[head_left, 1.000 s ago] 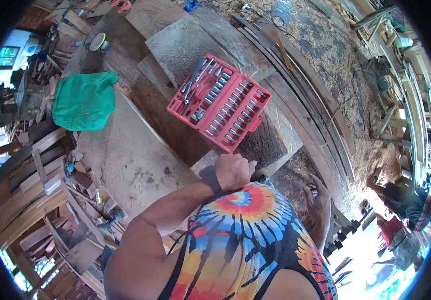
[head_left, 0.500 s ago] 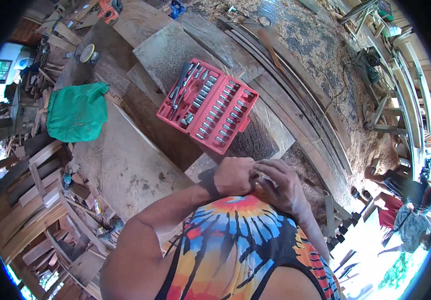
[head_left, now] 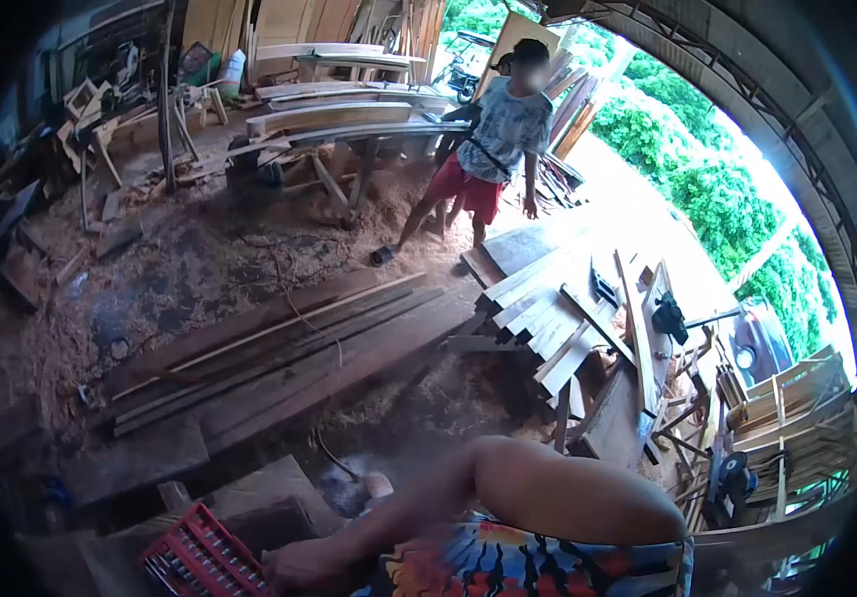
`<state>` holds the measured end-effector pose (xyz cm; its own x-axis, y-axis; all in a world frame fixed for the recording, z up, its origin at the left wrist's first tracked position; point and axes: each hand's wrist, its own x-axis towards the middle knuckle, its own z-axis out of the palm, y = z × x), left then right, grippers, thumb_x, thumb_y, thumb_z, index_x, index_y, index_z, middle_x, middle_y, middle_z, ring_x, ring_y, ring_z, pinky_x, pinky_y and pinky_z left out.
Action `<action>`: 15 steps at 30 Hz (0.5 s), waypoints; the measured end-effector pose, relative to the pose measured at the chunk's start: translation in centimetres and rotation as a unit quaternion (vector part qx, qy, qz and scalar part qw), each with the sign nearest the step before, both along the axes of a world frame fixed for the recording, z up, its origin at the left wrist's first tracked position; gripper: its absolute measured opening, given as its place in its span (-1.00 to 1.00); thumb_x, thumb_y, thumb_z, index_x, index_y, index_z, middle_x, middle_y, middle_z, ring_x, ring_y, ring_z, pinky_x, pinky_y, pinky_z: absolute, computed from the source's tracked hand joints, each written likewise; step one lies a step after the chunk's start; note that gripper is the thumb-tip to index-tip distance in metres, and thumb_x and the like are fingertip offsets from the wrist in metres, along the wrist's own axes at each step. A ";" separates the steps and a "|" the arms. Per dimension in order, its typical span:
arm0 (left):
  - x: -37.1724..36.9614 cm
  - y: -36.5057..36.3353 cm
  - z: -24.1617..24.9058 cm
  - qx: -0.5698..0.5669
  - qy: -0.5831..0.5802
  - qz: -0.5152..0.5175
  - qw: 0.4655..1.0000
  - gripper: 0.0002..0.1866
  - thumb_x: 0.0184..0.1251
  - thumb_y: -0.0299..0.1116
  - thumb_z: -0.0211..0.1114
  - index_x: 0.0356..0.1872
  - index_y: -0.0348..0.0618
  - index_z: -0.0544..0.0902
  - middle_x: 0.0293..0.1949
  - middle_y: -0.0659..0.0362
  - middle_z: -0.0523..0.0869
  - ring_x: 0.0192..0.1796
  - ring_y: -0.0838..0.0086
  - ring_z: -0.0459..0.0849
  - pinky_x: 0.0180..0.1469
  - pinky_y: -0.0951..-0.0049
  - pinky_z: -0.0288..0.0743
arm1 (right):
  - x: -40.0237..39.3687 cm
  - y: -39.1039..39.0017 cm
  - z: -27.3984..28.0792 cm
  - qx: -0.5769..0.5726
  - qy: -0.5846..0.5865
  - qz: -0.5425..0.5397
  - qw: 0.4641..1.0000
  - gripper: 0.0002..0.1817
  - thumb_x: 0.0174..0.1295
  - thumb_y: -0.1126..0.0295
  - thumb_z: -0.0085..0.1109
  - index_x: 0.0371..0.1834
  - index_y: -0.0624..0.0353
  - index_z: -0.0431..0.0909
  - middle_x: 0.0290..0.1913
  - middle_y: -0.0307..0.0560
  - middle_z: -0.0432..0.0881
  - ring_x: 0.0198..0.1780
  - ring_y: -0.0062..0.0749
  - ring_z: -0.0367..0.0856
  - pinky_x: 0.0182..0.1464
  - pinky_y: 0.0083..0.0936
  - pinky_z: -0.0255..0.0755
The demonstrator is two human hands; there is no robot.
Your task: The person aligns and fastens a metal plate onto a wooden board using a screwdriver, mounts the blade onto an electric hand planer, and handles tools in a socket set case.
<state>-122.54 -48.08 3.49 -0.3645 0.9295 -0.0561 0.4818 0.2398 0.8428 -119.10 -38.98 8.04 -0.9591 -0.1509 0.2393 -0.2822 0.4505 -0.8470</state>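
At the bottom edge, my right hand point(head_left: 297, 565) is low beside the red socket set case point(head_left: 207, 559). It is at or against the case's right edge. Its fingers are blurred and partly cut off, so their grip does not show. The case lies open, with rows of silver sockets inside, and its lower part runs out of view. My bent right arm reaches across the front of my tie-dye shirt point(head_left: 548, 565). My left hand is out of view.
Long planks point(head_left: 279, 348) lie on the sawdust-strewn floor. Stacked boards point(head_left: 548, 318) stand to the right. A person point(head_left: 508, 129) in red shorts stands by a bench with curved timbers point(head_left: 339, 119). A cord point(head_left: 334, 453) runs near the boards below.
My view has swung up and to the right, bringing the standing person into sight. My hands were together at my chest; now the right one is low by the case and the left has left view.
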 end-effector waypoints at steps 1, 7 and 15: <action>0.5 -0.5 0.2 -0.008 -0.002 0.010 1.000 -0.68 0.27 -0.32 0.43 0.06 0.02 0.75 0.12 0.10 0.78 0.21 0.21 0.75 0.16 0.16 0.69 | 1.0 -0.6 1.3 -0.026 0.023 -0.035 0.999 -0.68 0.25 0.20 0.27 -0.15 0.26 0.67 -0.18 0.24 0.69 0.00 0.29 0.63 0.09 -0.01 0.55; 1.0 -0.5 -1.2 -0.034 -0.013 0.041 0.999 -0.66 0.23 -0.30 0.45 0.05 0.00 0.75 0.08 0.08 0.79 0.18 0.17 0.76 0.14 0.14 0.69 | 2.6 -0.8 1.0 0.034 -0.083 -0.143 0.986 -0.60 0.34 0.23 0.20 0.04 0.37 0.62 0.02 0.20 0.68 0.19 0.20 0.58 0.27 -0.04 0.47; 1.6 -4.1 -2.8 -0.045 -0.030 0.084 0.995 -0.63 0.18 -0.27 0.49 0.03 -0.02 0.76 0.04 0.05 0.80 0.14 0.12 0.78 0.12 0.12 0.70 | 4.2 -2.2 -1.9 0.078 -0.093 -0.100 0.988 -0.75 0.13 0.21 0.36 -0.24 0.12 0.66 -0.16 0.02 0.67 -0.02 -0.07 0.62 0.16 -0.16 0.48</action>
